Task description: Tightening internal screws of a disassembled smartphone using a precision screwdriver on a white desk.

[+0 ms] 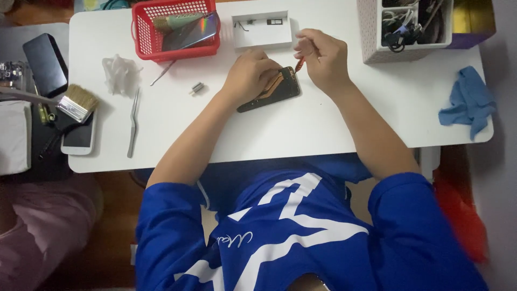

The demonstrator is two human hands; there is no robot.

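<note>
Fingers (309, 46) of the right hand (321, 58) are clenched around a red-handled screwdriver (299, 64), while the opened phone (271, 89) is pinned to the white desk (280, 129) by the left hand (249, 75).

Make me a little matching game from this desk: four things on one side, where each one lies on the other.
Things:
1. blue cloth
2. red basket
3. paintbrush
4. opened phone

Places:
A. under the left hand
B. far end of the table, middle-left in the picture
C. picture's right table edge
D. picture's left table edge, over a white phone

Pairs: 1-C, 2-B, 3-D, 4-A
</note>
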